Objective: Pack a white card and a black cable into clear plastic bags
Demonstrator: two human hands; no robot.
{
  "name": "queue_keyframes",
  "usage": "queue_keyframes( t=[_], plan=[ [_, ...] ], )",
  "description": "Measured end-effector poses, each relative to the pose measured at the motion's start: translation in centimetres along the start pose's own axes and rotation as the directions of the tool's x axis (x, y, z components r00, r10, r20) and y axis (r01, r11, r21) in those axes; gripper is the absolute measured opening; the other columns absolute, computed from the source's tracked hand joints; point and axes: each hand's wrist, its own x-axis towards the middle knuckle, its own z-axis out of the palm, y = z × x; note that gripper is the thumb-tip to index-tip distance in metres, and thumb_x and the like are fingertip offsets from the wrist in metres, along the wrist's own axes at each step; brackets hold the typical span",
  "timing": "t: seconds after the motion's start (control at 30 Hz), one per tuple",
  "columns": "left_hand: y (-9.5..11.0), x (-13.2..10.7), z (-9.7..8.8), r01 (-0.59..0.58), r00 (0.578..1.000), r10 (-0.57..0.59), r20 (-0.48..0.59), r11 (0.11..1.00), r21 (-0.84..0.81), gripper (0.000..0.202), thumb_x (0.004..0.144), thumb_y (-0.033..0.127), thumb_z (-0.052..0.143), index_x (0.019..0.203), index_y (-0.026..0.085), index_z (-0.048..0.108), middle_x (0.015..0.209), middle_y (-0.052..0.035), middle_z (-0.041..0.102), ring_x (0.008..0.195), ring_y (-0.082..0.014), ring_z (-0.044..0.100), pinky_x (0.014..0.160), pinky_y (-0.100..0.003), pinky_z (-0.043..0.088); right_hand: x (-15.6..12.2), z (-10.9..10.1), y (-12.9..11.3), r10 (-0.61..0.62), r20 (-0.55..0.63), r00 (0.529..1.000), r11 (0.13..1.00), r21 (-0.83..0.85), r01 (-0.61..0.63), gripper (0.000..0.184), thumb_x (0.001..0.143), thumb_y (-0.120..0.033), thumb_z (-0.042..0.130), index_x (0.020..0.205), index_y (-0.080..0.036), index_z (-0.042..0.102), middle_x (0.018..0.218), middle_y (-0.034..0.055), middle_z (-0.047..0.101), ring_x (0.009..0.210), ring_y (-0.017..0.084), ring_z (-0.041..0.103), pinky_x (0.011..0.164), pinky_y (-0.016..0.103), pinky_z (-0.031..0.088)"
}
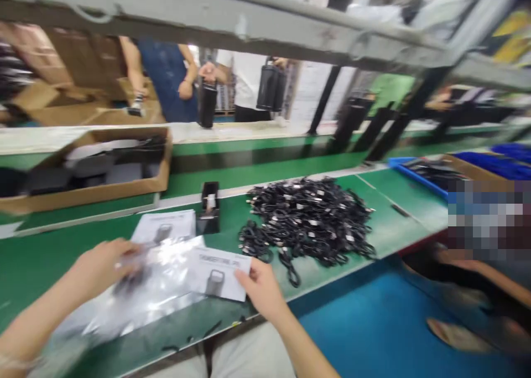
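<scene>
My right hand [262, 289] pinches the near right corner of a white printed leaflet [218, 273] that pokes out of a clear plastic bag [141, 295] lying on the green bench. My left hand [103, 267] rests on the bag's left part, fingers curled over something dark inside it; motion blur hides what it is. A second leaflet [166, 227] lies just behind the bag. A big heap of coiled black cables [309, 217] sits to the right of my hands.
A small black holder [209, 206] stands behind the leaflets. An open cardboard box [89, 165] sits on the back left. A blue tray [418, 173] lies at the right. Other people stand beyond the conveyor [265, 159]; another person sits at my right.
</scene>
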Motion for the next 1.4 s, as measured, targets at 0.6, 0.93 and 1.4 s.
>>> queue_keyframes(
  t=[0.6,0.93,1.4],
  plan=[
    [1.8,-6.6,5.0,0.143,0.956,-0.136,0.261,0.990,-0.009,0.024,0.070,0.045,0.061,0.071,0.021,0.059,0.074,-0.0023,0.059,0.073,-0.0226,0.052,0.067,-0.036,0.041,0.8,-0.5,-1.2,0.287,-0.001,0.958,0.935,0.218,-0.280,0.043,0.067,-0.038,0.070,0.103,-0.017,0.064,0.097,0.0098,0.069,0.086,0.025,0.063,0.074,0.036,0.051],
    [2.5,-5.9,4.3,0.209,0.925,-0.187,0.332,0.977,-0.031,0.023,0.081,0.033,0.046,0.066,0.022,0.060,0.070,0.0002,0.061,0.071,-0.0185,0.056,0.063,-0.029,0.041,0.7,0.8,-1.8,0.286,-0.037,0.958,0.942,0.193,-0.274,0.041,0.062,-0.040,0.072,0.097,-0.018,0.067,0.088,0.0079,0.071,0.077,0.023,0.065,0.070,0.035,0.052],
    [3.1,-6.6,4.4,0.256,0.928,-0.252,0.275,0.966,0.025,0.022,0.082,0.041,0.044,0.076,0.024,0.057,0.072,0.0012,0.058,0.064,-0.0160,0.056,0.059,-0.027,0.042,1.7,2.1,-0.1,0.227,-0.026,0.974,0.974,0.035,-0.226,0.045,0.073,-0.041,0.062,0.109,-0.015,0.059,0.103,0.0120,0.066,0.089,0.025,0.063,0.078,0.038,0.051]
  ],
)
